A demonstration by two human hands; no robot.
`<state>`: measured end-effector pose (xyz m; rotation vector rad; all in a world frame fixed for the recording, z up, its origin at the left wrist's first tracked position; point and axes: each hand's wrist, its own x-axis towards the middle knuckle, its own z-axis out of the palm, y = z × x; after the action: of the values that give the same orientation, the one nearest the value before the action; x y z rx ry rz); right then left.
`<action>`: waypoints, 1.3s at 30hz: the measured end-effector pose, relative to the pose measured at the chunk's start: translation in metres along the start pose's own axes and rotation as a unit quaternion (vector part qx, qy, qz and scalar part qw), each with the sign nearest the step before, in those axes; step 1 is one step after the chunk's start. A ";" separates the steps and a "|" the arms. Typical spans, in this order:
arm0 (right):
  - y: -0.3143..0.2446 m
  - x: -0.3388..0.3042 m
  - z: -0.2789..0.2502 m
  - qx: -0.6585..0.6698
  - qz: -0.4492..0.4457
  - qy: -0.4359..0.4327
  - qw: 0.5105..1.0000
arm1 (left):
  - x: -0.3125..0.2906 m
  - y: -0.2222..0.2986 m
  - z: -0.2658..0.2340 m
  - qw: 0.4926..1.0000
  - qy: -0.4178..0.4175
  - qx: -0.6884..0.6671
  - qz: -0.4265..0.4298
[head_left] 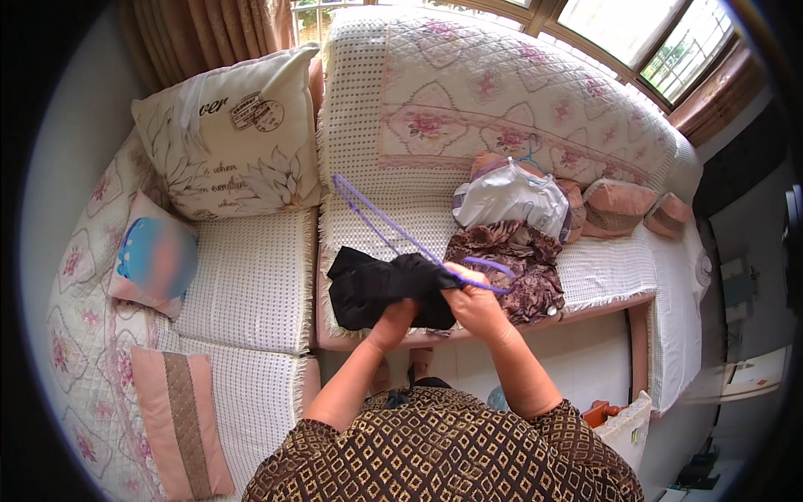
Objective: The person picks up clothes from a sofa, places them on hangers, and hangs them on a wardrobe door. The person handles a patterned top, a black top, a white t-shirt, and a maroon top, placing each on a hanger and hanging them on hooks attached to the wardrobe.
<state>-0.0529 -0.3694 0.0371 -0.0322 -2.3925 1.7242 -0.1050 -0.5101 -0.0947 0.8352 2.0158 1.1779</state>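
Note:
A black garment (376, 289) hangs bunched between my hands, over the front edge of the sofa. Its fabric covers the fingers of my left hand (393, 325), which grips it from below. My right hand (477, 305) is closed round a purple clothes hanger (385, 217) at the garment's right edge. One end of the hanger points up to the left, above the cloth, and the other sticks out to the right of my fingers. Just beyond my right hand lies a brown patterned garment (510, 259), with a white garment (514, 197) on a blue hanger (529, 151) behind it.
The sofa (251, 276) wears white fringed covers and a floral quilt (468, 92). On its left are a large cream cushion (234, 142), a pink cushion (180, 427) and a round blue object, partly blurred (138, 251). Pink cushions (619, 207) lie at the right. Windows (619, 33) stand behind.

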 end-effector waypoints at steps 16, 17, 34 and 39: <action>-0.049 -0.038 0.040 -0.082 0.024 -0.150 0.985 | -0.009 -0.019 0.012 0.922 0.075 -0.376 0.047; -0.051 -0.038 0.038 -0.080 0.022 -0.141 0.987 | -0.009 -0.015 0.007 0.906 0.083 -0.413 0.042; -0.024 -0.015 0.034 -0.346 -0.148 0.064 0.924 | -0.028 0.017 -0.035 0.779 0.166 -0.599 0.079; 0.023 -0.011 0.053 -0.231 -0.020 -0.014 0.973 | -0.029 0.025 -0.023 0.788 0.162 -0.589 0.080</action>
<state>-0.0531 -0.4130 -0.0019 -0.0246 -2.7379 1.1214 -0.1014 -0.5337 -0.0570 0.1284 0.9850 2.3674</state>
